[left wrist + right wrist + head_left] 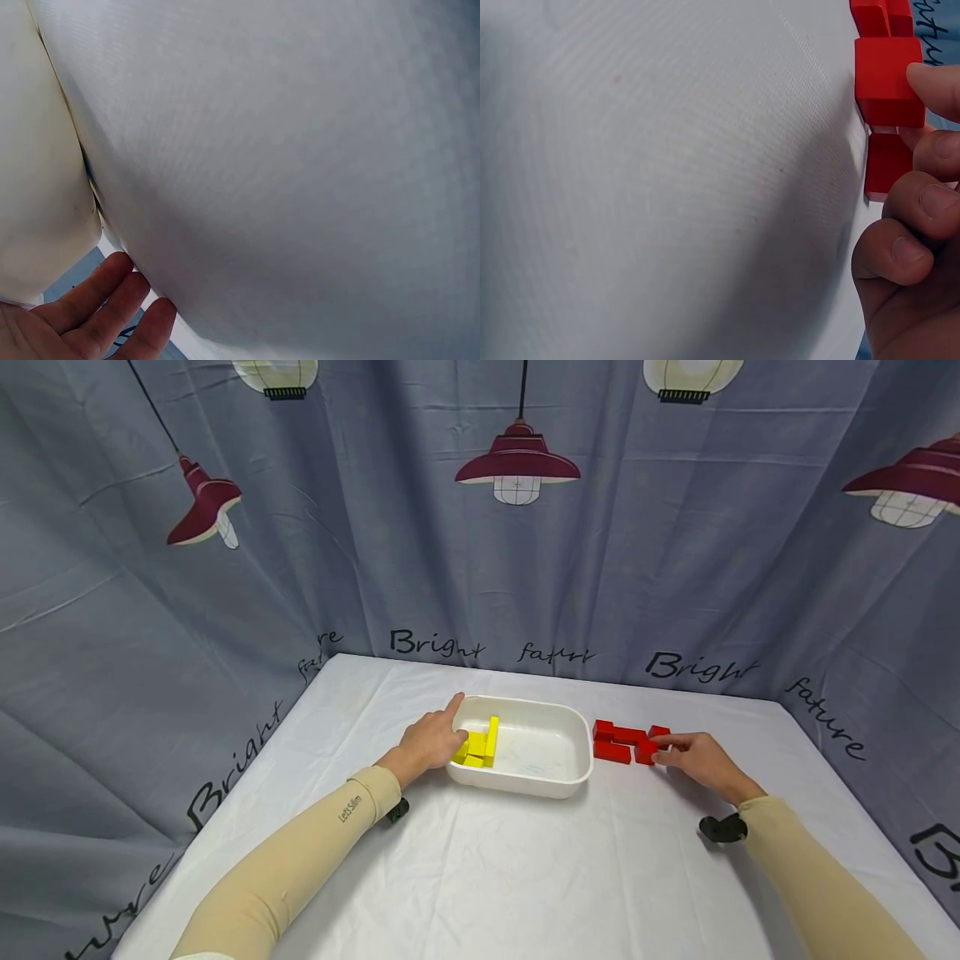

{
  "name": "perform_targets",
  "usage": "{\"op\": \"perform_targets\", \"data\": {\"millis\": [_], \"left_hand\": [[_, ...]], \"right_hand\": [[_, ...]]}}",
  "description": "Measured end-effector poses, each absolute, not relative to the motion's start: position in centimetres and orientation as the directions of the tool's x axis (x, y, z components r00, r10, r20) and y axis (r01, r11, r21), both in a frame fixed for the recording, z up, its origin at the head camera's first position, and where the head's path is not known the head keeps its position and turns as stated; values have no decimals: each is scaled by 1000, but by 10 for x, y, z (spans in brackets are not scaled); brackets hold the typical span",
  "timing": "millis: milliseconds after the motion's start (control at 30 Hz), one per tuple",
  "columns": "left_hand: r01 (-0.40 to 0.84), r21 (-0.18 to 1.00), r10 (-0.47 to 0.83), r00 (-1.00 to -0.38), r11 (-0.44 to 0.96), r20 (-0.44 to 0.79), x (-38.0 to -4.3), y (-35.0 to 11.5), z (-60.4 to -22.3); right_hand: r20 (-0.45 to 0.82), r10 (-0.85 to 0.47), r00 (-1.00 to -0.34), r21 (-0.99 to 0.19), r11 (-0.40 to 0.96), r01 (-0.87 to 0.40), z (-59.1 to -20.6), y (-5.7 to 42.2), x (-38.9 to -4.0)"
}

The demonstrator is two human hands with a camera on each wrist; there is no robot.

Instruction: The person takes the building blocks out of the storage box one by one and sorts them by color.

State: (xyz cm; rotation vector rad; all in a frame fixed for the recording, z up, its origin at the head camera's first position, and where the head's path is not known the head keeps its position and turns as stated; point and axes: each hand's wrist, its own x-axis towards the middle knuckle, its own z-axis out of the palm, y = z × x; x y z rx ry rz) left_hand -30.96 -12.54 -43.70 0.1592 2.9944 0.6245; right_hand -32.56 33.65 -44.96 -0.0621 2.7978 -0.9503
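Observation:
A white plastic tray (536,783) stands on the table with several yellow blocks (491,742) at its left end. My left hand (430,739) holds the tray's left side, thumb over the rim and index finger along the far corner. In the left wrist view, its other fingers (94,300) lie outside the tray wall (45,165), near the cloth. To the right of the tray is a group of red blocks (613,752). My right hand (701,764) pinches a red block (889,82) at the group's right end between thumb and finger. Another red block (889,165) lies just beside it.
White cloth (525,877) covers the table. A grey-blue curtain (420,543) printed with lamps hangs behind and along both sides. Dark wrist cameras (723,828) sit under both forearms, close to the cloth.

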Motion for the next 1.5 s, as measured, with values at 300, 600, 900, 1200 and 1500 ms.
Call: {"op": "perform_targets", "data": {"millis": [300, 600, 900, 1200, 1500], "left_hand": [[84, 403, 116, -992, 911, -56, -310, -126, -438], [84, 405, 118, -991, 910, -59, -309, -125, -437], [79, 398, 112, -992, 914, -60, -309, -124, -437], [72, 396, 105, -992, 916, -63, -307, -126, -435], [77, 409, 110, -992, 909, -58, -307, -125, -436]], "right_hand": [[-164, -106, -981, -622, 783, 19, -449, 333, -325], [-106, -123, -987, -635, 772, -28, -444, 331, -325], [-94, -122, -988, -675, 738, -27, -429, 317, -324], [-115, -205, -972, -741, 669, -54, -415, 292, -328], [-112, -294, -949, -824, 561, -77, -404, 270, -333]]}}
